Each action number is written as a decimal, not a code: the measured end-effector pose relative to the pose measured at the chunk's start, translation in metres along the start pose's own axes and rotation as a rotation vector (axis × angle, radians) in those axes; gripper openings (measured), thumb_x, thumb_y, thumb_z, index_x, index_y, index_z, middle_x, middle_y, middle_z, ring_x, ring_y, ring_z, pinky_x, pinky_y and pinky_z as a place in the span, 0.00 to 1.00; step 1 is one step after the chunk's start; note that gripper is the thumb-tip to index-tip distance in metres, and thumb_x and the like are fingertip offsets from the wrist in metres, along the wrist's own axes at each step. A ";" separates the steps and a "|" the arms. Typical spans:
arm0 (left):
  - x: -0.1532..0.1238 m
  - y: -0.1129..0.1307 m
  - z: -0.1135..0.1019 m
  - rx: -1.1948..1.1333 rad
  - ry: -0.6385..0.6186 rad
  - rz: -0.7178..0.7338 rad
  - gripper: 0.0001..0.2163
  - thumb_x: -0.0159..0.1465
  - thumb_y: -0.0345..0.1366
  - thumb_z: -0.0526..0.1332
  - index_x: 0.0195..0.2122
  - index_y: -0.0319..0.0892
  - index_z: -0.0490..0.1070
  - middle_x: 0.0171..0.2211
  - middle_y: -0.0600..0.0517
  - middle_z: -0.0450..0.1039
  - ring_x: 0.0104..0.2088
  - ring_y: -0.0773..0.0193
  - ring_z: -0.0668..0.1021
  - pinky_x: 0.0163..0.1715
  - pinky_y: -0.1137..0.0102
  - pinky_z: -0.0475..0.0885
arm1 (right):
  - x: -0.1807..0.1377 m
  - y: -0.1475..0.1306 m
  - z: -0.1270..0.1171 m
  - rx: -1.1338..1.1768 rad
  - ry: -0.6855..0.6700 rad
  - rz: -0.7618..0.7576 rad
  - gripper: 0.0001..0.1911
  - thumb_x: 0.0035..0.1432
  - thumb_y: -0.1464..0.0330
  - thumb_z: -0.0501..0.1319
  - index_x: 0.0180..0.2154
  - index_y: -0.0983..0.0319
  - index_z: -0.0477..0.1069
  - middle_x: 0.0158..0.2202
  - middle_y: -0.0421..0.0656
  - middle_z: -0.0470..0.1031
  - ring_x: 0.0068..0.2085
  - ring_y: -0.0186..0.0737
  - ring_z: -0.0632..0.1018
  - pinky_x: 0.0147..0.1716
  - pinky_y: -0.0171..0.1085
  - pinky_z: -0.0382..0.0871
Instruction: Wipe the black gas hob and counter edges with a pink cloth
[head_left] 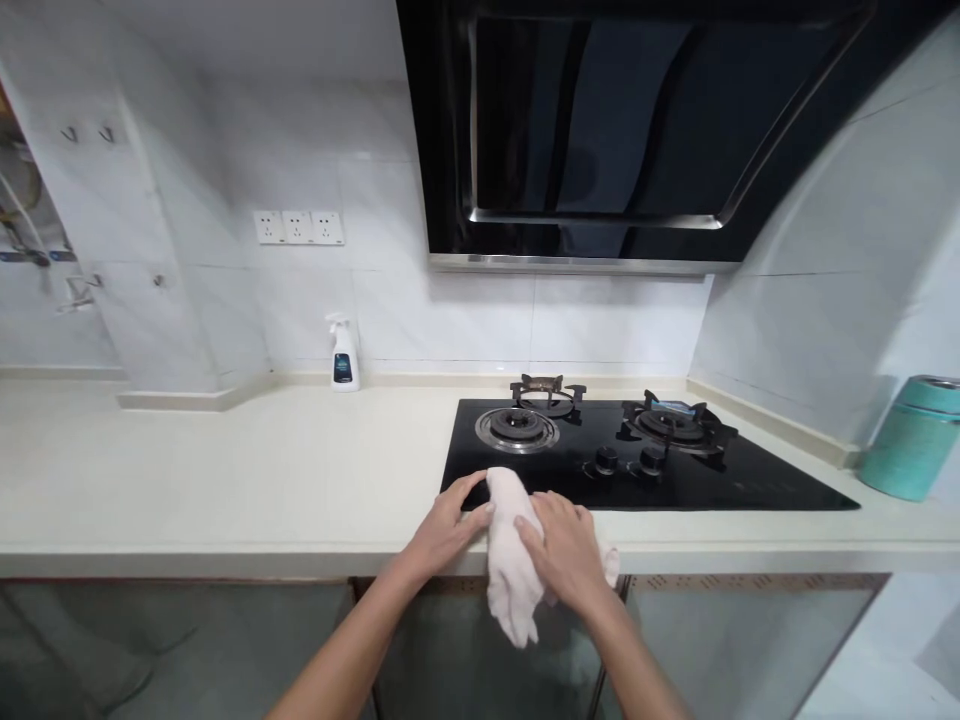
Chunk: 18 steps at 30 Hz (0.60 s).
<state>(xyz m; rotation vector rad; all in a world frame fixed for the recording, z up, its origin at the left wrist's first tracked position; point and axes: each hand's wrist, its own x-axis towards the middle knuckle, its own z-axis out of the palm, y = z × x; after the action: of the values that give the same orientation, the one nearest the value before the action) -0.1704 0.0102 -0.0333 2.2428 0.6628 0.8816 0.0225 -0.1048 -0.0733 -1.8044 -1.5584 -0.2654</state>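
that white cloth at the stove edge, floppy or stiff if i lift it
Probably floppy: the white cloth drapes limply over the countertop edge below the left hand and right hand. Likely light, since it bunches into soft folds. On the glossy gas hob it may slide easily.

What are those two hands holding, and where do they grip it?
A pale cloth. The left hand grips its upper end, at the front edge of the black cooktop; the right hand closes over its middle. Its lower end hangs free.

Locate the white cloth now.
Head view, bottom centre: the white cloth drapes over the counter edge at the hob near-left corner, between left hand and right hand.
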 end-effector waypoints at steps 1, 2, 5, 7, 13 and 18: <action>0.001 0.000 0.003 0.000 0.008 -0.002 0.30 0.68 0.51 0.60 0.68 0.42 0.66 0.68 0.40 0.67 0.67 0.46 0.71 0.68 0.51 0.64 | -0.004 -0.006 0.002 0.015 0.006 -0.038 0.20 0.72 0.56 0.53 0.55 0.58 0.74 0.60 0.51 0.76 0.64 0.59 0.70 0.62 0.60 0.56; 0.000 -0.001 0.004 0.012 0.015 -0.005 0.31 0.67 0.51 0.60 0.69 0.42 0.65 0.69 0.39 0.66 0.68 0.45 0.69 0.69 0.49 0.61 | -0.008 -0.012 0.004 0.035 0.014 -0.071 0.19 0.72 0.58 0.53 0.56 0.57 0.73 0.60 0.50 0.76 0.65 0.59 0.69 0.64 0.60 0.53; -0.012 -0.003 0.000 0.042 -0.017 -0.030 0.35 0.65 0.51 0.64 0.70 0.44 0.62 0.69 0.40 0.66 0.67 0.43 0.69 0.69 0.48 0.60 | -0.018 -0.024 0.009 0.120 0.052 -0.116 0.16 0.71 0.59 0.54 0.54 0.57 0.72 0.57 0.48 0.77 0.64 0.56 0.69 0.64 0.59 0.52; -0.024 0.000 -0.003 -0.021 -0.045 -0.052 0.37 0.63 0.50 0.66 0.71 0.44 0.60 0.69 0.40 0.66 0.65 0.45 0.71 0.67 0.50 0.63 | -0.026 -0.030 0.013 0.208 0.091 -0.100 0.14 0.70 0.58 0.55 0.51 0.57 0.70 0.52 0.47 0.77 0.58 0.53 0.73 0.61 0.56 0.56; -0.044 0.017 -0.004 -0.278 -0.058 -0.174 0.38 0.55 0.44 0.70 0.66 0.43 0.63 0.57 0.42 0.75 0.54 0.49 0.78 0.54 0.59 0.75 | -0.047 -0.046 0.021 0.569 0.136 -0.060 0.06 0.67 0.61 0.56 0.43 0.55 0.64 0.45 0.41 0.73 0.48 0.46 0.73 0.56 0.52 0.60; -0.046 0.039 -0.008 -0.172 -0.079 -0.205 0.12 0.53 0.41 0.68 0.37 0.44 0.72 0.37 0.50 0.75 0.40 0.53 0.78 0.42 0.62 0.76 | -0.048 -0.047 0.000 0.791 -0.034 -0.031 0.07 0.64 0.63 0.59 0.44 0.54 0.66 0.49 0.41 0.74 0.53 0.46 0.71 0.58 0.47 0.61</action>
<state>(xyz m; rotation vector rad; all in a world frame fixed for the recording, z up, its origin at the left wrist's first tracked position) -0.1981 -0.0425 -0.0201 2.0056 0.7371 0.7170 -0.0328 -0.1419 -0.0832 -1.1613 -1.4294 0.3357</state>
